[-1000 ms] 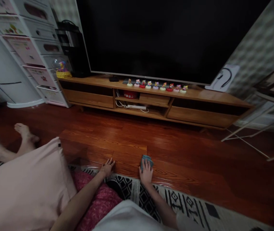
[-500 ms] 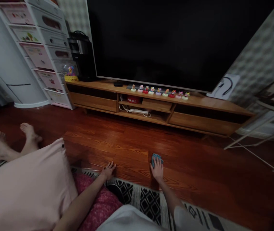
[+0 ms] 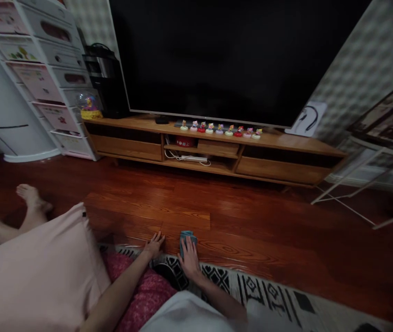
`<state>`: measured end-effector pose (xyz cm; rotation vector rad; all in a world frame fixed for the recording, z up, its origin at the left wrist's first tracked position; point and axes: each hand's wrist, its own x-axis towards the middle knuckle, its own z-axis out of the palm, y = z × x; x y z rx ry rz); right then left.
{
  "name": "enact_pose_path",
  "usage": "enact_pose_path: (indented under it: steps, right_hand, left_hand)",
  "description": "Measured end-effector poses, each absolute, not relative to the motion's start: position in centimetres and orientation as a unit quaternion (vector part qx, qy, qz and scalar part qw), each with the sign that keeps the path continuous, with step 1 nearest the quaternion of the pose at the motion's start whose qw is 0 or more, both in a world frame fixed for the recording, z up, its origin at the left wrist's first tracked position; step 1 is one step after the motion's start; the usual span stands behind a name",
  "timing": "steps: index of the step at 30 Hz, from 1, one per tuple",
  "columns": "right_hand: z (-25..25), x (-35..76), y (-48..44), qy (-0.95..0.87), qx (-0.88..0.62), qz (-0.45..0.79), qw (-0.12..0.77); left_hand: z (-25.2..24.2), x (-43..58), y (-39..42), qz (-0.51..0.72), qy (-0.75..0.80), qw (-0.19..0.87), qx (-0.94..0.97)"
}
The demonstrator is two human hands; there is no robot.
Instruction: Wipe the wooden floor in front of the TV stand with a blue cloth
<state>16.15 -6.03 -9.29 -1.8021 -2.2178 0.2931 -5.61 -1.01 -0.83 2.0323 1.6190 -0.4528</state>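
My right hand (image 3: pixel 190 262) presses down on a blue cloth (image 3: pixel 183 236) on the wooden floor, fingers stretched over it, at the edge of the patterned rug (image 3: pixel 248 286). The cloth's far edge and left side show past the fingers; the rest is hidden under the hand. To the left, my left hand (image 3: pixel 154 245) rests with spread fingers at the border of floor and rug, holding nothing. A small gap separates it from the cloth.
A pink pillow (image 3: pixel 37 272) lies at the left, with another person's bare feet (image 3: pixel 32 198) beyond it. Across the floor stands a low wooden TV cabinet (image 3: pixel 127 146) bearing a row of small figurines (image 3: pixel 210 128). A white-legged stand (image 3: pixel 346 196) is at the right.
My right hand has slid left and nearer to me, taking the cloth with it, closer to my left hand. My left hand stays in place; the view has turned slightly right.
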Motion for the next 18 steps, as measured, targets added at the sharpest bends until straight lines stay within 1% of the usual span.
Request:
enact_pose_path:
  steps: [2,4,7,10,14,18]
  right_hand:
    - [-8.4,15.5,-4.6,-0.795,-0.582,0.107,0.137]
    - [-7.0,16.9,-2.1,-0.796,-0.584,0.107,0.12]
    - [-4.8,21.9,1.8,-0.744,-0.657,0.098,0.067]
    - [-4.0,28.1,3.5,-0.672,-0.736,0.066,0.038]
    - [-5.8,32.6,1.5,-0.603,-0.797,0.02,0.038]
    - [-8.9,28.5,-3.1,-0.618,-0.783,0.015,0.069]
  left_hand:
    - [-0.7,-5.6,-1.0,-0.169,0.596,0.248,0.745]
    - [-0.6,-5.6,-1.0,-0.171,0.594,0.252,0.745]
    - [-0.7,-5.7,-0.9,-0.168,0.59,0.261,0.745]
    - [-1.0,-5.7,-0.8,-0.16,0.591,0.266,0.745]
    - [-1.6,-5.6,-0.6,-0.157,0.591,0.272,0.743]
    - [-1.5,-5.6,-0.7,-0.159,0.59,0.273,0.743]
